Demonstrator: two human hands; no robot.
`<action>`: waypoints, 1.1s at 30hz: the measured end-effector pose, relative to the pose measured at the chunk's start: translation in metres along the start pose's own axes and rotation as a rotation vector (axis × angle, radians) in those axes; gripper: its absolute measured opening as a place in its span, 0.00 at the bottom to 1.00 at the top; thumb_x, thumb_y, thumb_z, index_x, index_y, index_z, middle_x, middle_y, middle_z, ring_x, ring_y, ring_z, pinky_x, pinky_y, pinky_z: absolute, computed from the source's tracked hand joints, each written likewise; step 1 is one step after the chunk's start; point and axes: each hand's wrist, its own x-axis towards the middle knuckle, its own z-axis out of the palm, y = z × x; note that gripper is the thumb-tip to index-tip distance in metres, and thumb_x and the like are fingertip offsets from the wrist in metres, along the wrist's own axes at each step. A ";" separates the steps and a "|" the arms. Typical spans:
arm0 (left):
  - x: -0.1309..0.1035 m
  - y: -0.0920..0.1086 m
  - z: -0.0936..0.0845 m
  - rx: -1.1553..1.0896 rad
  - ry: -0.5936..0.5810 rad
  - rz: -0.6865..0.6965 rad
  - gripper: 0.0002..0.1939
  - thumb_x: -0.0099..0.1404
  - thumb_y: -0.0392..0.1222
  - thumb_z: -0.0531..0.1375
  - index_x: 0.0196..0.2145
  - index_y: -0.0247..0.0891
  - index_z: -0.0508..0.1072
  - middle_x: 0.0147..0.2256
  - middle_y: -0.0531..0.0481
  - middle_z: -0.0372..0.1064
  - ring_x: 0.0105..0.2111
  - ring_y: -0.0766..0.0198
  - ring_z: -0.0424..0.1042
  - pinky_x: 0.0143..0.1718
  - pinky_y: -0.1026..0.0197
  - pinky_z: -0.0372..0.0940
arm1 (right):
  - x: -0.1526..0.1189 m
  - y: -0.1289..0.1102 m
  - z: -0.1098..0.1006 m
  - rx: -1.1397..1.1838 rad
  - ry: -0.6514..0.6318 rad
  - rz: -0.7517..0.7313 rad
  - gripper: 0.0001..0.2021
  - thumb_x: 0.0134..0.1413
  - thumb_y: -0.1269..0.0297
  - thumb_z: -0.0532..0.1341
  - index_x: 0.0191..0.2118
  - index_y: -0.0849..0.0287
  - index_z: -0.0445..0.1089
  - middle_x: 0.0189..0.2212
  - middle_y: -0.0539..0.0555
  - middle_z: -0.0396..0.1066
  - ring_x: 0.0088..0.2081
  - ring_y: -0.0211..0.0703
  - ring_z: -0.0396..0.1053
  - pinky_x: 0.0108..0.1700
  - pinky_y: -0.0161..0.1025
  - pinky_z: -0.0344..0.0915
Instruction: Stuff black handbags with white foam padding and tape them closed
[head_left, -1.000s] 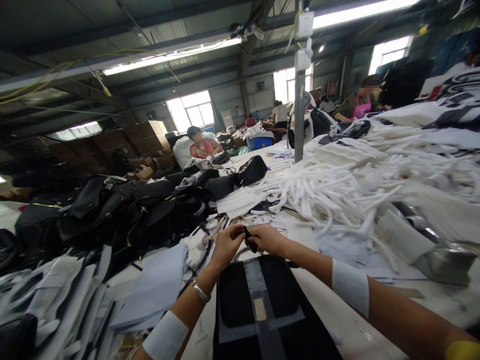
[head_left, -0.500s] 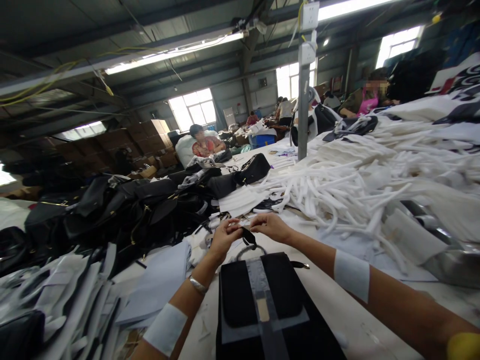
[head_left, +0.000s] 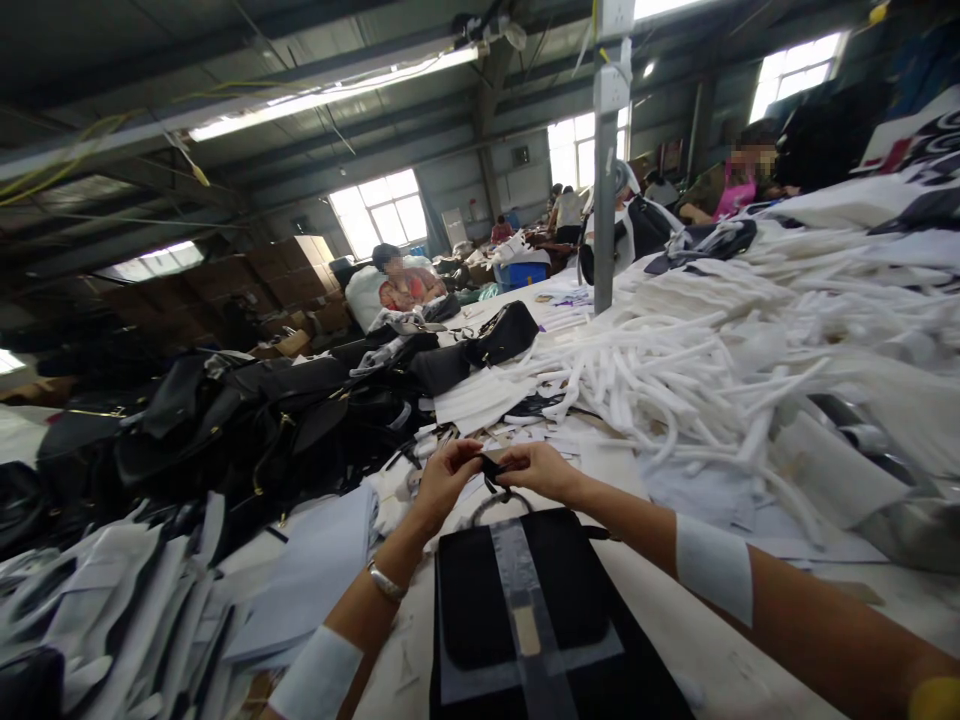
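Note:
A black backpack lies on the white table in front of me, with translucent wrapping strips across its front flap. Its top handle is a loop wrapped in greyish film. Just above that loop, a short black strap is pinched between both hands. My left hand grips it from the left, thumb and fingers closed. From the right, my right hand holds the strap with fingers pressed together. Fingertips partly cover the strap, so its ends are hard to make out.
Black bags are piled along the left. White foam strips heap up on the right, near a grey post. Pale sheets and stacked wrapped pieces lie at lower left. A co-worker sits beyond the bags.
Both hands have come closer together around the black strap, the right hand shifting slightly left onto it. The view has tilted a little; the backpack stays in place.

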 end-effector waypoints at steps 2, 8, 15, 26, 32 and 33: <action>-0.003 0.006 -0.002 0.078 -0.017 0.018 0.16 0.54 0.45 0.69 0.40 0.37 0.77 0.38 0.46 0.78 0.40 0.57 0.76 0.43 0.58 0.69 | -0.002 -0.001 0.002 -0.007 0.047 0.016 0.14 0.43 0.58 0.68 0.36 0.62 0.78 0.31 0.54 0.80 0.33 0.45 0.77 0.37 0.37 0.71; -0.014 0.020 -0.001 0.258 -0.055 0.037 0.07 0.55 0.41 0.68 0.32 0.38 0.81 0.30 0.49 0.79 0.33 0.57 0.76 0.37 0.60 0.69 | -0.006 0.001 0.010 -0.104 0.149 0.021 0.10 0.43 0.60 0.69 0.32 0.60 0.79 0.27 0.52 0.80 0.31 0.44 0.76 0.33 0.35 0.68; -0.022 0.027 0.005 0.310 -0.042 0.032 0.06 0.56 0.41 0.67 0.33 0.42 0.83 0.32 0.50 0.80 0.35 0.54 0.78 0.41 0.58 0.69 | -0.006 0.001 0.010 -0.153 0.158 0.020 0.05 0.41 0.64 0.69 0.28 0.58 0.78 0.24 0.49 0.78 0.29 0.42 0.75 0.31 0.33 0.67; -0.025 0.018 0.009 0.195 -0.072 -0.058 0.08 0.55 0.40 0.67 0.34 0.37 0.82 0.32 0.47 0.80 0.34 0.55 0.78 0.36 0.60 0.70 | -0.008 0.006 0.013 -0.088 0.084 -0.003 0.08 0.42 0.65 0.68 0.32 0.60 0.75 0.25 0.51 0.78 0.28 0.41 0.76 0.30 0.34 0.67; -0.023 0.012 0.005 0.109 -0.124 -0.134 0.16 0.55 0.47 0.69 0.38 0.34 0.79 0.34 0.44 0.79 0.34 0.55 0.78 0.34 0.59 0.72 | -0.014 -0.009 0.011 -0.131 0.079 -0.064 0.18 0.42 0.72 0.66 0.42 0.56 0.68 0.26 0.46 0.78 0.28 0.40 0.75 0.32 0.33 0.66; -0.023 0.012 0.004 0.102 -0.135 -0.141 0.17 0.54 0.48 0.70 0.37 0.33 0.79 0.34 0.43 0.79 0.33 0.56 0.78 0.34 0.59 0.72 | -0.015 -0.011 0.010 -0.143 0.068 -0.076 0.18 0.42 0.73 0.66 0.42 0.55 0.68 0.25 0.45 0.78 0.28 0.39 0.75 0.33 0.33 0.65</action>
